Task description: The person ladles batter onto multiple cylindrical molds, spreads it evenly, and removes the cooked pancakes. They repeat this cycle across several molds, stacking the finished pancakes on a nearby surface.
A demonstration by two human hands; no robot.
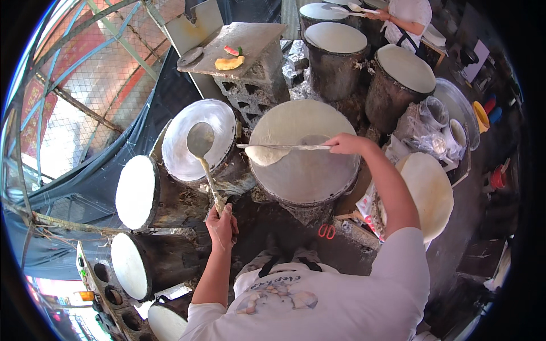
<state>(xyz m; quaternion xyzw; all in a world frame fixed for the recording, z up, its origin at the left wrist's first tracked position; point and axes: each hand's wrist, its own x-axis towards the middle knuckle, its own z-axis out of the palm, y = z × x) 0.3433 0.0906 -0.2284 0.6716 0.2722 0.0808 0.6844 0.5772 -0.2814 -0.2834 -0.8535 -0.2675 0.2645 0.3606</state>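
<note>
My left hand grips the batter-crusted handle of a round metal ladle. The ladle's bowl is over a pale, streaked round griddle on a drum stove. A long, thin spreading stick is in my right hand, reaching left across the large middle griddle. Pale batter hangs or lies at the stick's left part; whether it touches the griddle I cannot tell. Thin batter appears to coat the griddle's far half.
More drum stoves with pale sheets, one at the left, curve around me. A stack of round flatbreads lies right. Concrete blocks carry a slab with colored scraps. Another person works at the upper right. Plastic-wrapped containers stand right.
</note>
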